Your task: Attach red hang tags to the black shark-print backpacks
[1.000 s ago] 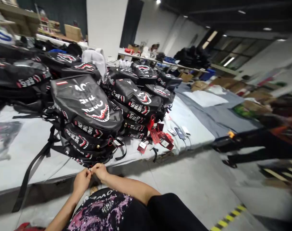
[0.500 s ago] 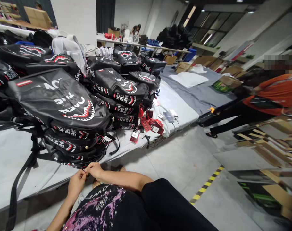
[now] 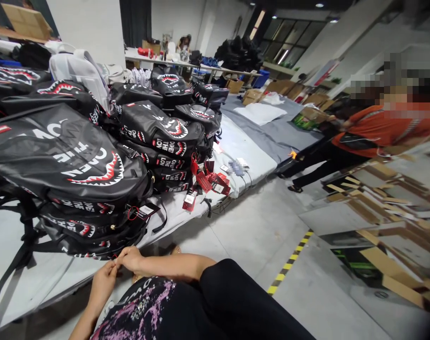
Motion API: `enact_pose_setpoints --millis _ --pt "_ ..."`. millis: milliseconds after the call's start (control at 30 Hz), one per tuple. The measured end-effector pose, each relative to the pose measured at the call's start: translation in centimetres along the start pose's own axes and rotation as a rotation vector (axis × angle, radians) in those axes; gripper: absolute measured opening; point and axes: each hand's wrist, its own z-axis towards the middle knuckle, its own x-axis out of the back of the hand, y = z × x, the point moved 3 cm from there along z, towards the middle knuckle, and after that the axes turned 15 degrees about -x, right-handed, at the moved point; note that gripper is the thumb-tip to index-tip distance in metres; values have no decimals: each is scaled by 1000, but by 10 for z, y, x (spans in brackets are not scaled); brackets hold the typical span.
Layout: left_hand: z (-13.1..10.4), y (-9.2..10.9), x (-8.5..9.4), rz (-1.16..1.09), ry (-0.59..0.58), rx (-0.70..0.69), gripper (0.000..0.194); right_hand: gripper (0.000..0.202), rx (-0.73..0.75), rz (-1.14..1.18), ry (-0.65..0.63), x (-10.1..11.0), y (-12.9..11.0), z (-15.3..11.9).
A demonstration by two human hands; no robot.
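Observation:
Black backpacks (image 3: pixel 73 151) printed with white letters and red-and-white shark mouths lie in a stack at the table's edge. By the bottom of that stack, my left hand (image 3: pixel 103 282) and my right hand (image 3: pixel 130 259) meet with fingertips pinched together. A thin red cord (image 3: pixel 114 257) shows between the fingertips, against the lowest bag; its ends are hidden. Higher on the stack, a black hang tag (image 3: pixel 146 209) with a white label dangles from another red loop. Several red hang tags (image 3: pixel 215 184) lie in a bunch on the table to the right.
More shark-mouth backpacks (image 3: pixel 161 125) and a white backpack (image 3: pixel 76 71) are piled behind. The pale-covered table (image 3: pixel 250 146) runs away to the right. A person in orange (image 3: pixel 370 127) stands beyond open cartons (image 3: pixel 395 245). Yellow-black tape (image 3: pixel 290 264) crosses the floor.
The view has swung right, so the bags sit farther left and more cartons show. My hands stay pinched together at the red cord by the lowest bag.

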Motion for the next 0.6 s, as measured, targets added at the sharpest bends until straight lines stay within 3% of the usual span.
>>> enact_pose_setpoints --millis 167,267,467,600 --pt "-4 9 6 302 62 109 21 9 -20 -72 43 2 -5 -7" --pt "-5 11 4 373 53 152 21 8 -35 -157 96 5 -7 -8" --pt "1 -13 -3 208 75 26 28 8 91 -257 -34 14 -3 8" --pt "0 -24 1 141 107 86 42 10 85 -126 -144 46 -4 8"
